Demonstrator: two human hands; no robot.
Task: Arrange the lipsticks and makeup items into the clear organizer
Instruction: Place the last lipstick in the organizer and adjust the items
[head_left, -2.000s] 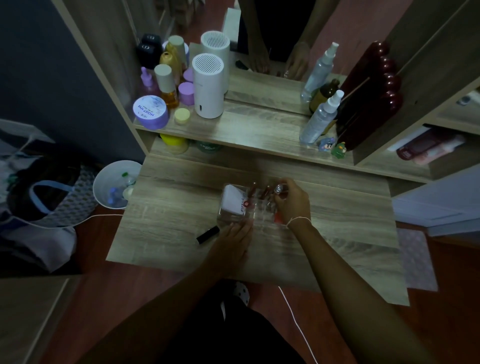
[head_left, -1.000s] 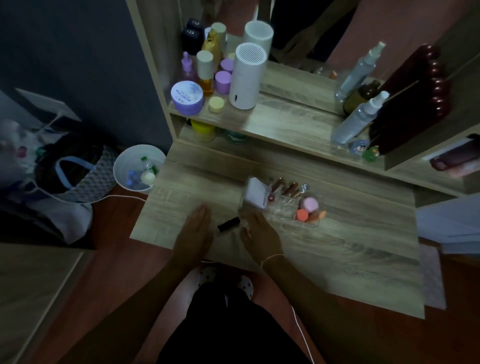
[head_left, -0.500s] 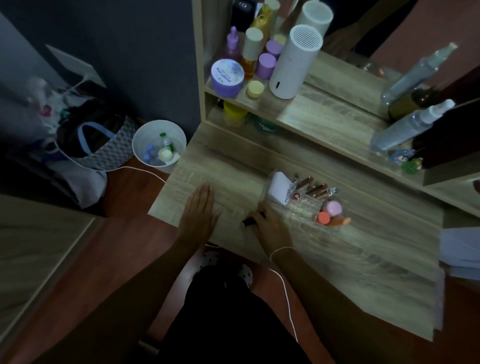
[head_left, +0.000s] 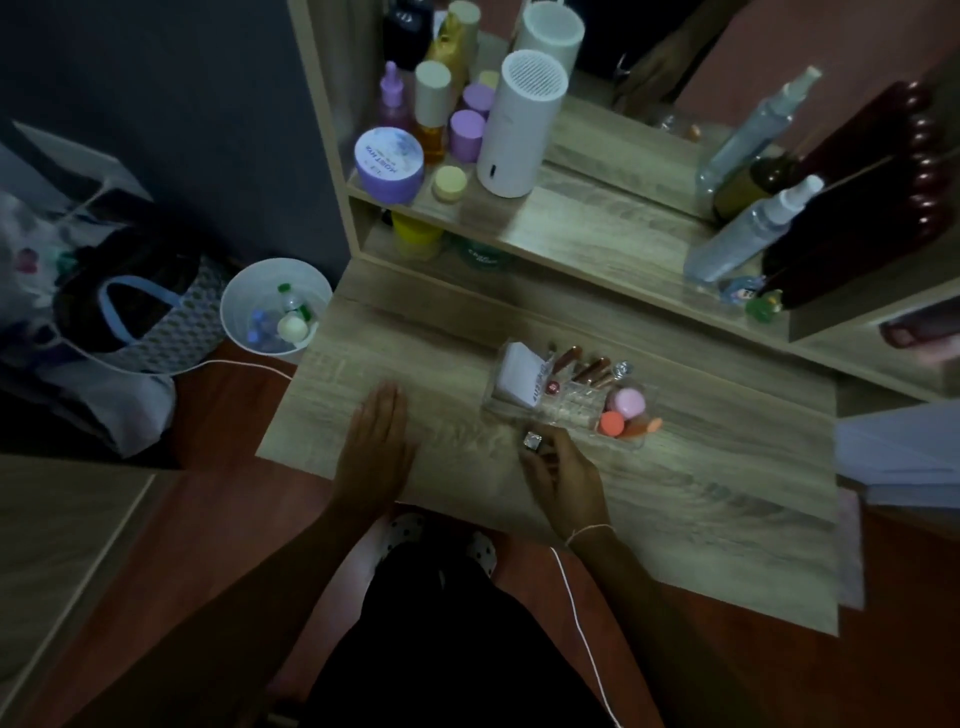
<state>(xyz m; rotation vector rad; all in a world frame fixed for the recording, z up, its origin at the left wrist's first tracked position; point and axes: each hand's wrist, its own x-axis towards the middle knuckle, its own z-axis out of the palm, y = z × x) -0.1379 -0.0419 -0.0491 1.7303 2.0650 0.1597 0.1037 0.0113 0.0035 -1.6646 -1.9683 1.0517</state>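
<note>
The clear organizer (head_left: 631, 443) stands on the wooden desk (head_left: 701, 499). It holds a white box (head_left: 522, 381), several copper-capped lipsticks (head_left: 587, 370), a pink sponge (head_left: 627, 403) and an orange sponge (head_left: 611, 423). My right hand (head_left: 563, 480) is just in front of the organizer, shut on a black lipstick (head_left: 533, 442) whose silvery end points up. Most of the tube is hidden by my fingers. My left hand (head_left: 376, 447) rests flat and open on the desk, well to the left.
A shelf above the desk carries a white cylinder (head_left: 519, 124), purple jars (head_left: 389, 163), bottles and two spray bottles (head_left: 753, 228). A white bin (head_left: 275, 306) and a bag (head_left: 130, 317) sit on the floor at left. The near desk edge is close to my body.
My right hand left the organizer, reached to the black lipstick lying on the desk and picked it up. My left hand moved off to the left and lies flat.
</note>
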